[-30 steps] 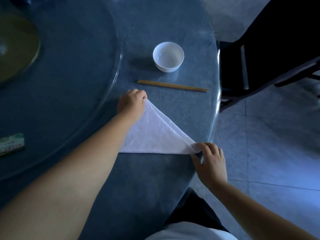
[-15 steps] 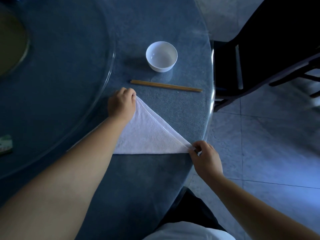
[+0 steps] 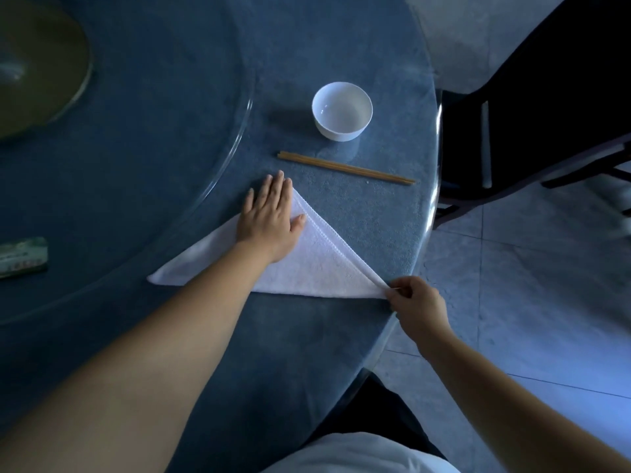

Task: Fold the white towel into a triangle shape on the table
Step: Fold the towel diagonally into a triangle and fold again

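Observation:
The white towel (image 3: pixel 317 264) lies on the blue round table (image 3: pixel 307 336) folded into a flat triangle, its long edge toward me and its apex pointing away. My left hand (image 3: pixel 271 218) rests flat, fingers spread, on the towel's far apex, pressing it down. My right hand (image 3: pixel 415 303) pinches the towel's right corner between thumb and fingers, close to the table's right edge. My left forearm hides part of the towel's middle.
A white bowl (image 3: pixel 342 110) stands beyond the towel, with a pair of wooden chopsticks (image 3: pixel 345 167) lying between them. A glass turntable (image 3: pixel 119 138) covers the table's left part, carrying a small green packet (image 3: pixel 22 257). A dark chair (image 3: pixel 532 107) stands at the right.
My left hand has opened from a fist gripping the far corner to a flat palm on the towel. The towel's left corner now shows. My right hand still pinches the right corner.

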